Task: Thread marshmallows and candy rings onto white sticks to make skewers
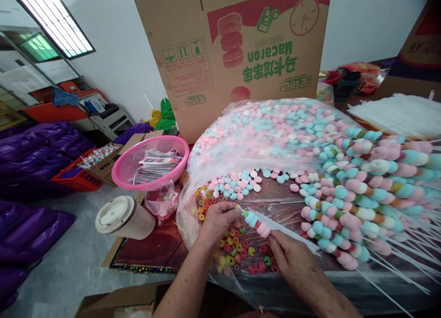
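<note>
My right hand (291, 253) is closed around the lower end of a candy skewer (257, 224). Blue and pink pieces are threaded on it, with a green ring near the tip and a red one between. At that tip, my left hand (220, 219) pinches a small yellow ring candy (237, 207) between thumb and finger. Loose ring candies (237, 249) in red, orange, yellow and green lie under both hands on clear plastic. Several bare white sticks (292, 233) lie behind the skewer. Pastel round candies (237, 184) are scattered just beyond my left hand.
Finished skewers (365, 194) are piled at the right. A big clear bag of pastel candies (255, 129) lies in front of a cardboard box (234, 47). To the left are a pink basket (119, 171) holding packets and a lidded cup (126, 217). White sticks (396, 116) lie far right.
</note>
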`<state>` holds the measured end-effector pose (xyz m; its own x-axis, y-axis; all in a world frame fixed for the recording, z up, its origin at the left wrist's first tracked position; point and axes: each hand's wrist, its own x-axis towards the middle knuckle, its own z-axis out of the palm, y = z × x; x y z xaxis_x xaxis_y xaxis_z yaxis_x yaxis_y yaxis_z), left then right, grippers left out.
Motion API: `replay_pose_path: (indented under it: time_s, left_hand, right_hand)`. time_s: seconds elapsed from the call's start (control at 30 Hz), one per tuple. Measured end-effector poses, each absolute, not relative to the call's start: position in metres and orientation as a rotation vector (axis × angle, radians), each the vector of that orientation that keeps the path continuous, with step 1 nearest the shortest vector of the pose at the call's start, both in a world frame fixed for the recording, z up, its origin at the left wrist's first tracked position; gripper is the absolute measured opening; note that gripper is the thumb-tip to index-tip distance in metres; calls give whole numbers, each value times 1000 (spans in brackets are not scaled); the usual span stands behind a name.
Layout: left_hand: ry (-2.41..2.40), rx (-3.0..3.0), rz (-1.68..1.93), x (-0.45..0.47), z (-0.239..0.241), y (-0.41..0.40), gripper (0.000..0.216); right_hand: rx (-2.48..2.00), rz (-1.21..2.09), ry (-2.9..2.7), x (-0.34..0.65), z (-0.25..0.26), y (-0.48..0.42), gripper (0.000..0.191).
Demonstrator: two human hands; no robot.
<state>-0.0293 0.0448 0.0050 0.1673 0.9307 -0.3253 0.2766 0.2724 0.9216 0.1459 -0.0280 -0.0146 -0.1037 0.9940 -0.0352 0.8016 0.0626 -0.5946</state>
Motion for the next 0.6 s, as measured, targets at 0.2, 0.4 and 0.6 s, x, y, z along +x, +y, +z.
replay_pose_path:
  time_s: [0.2,0.4,0.6]
  left_hand:
    - [1214,849,956,-27,6,36,26]
    - [1189,859,932,-27,6,36,25]
    - [1121,672,1008,-34,3,38,24]
  right_hand:
    - [-1829,658,-2015,139,-11,-29,36]
    - [-1810,694,-1989,142,-14,-31,40]
    - [-1807,660,-2018,137,-13,-30,37]
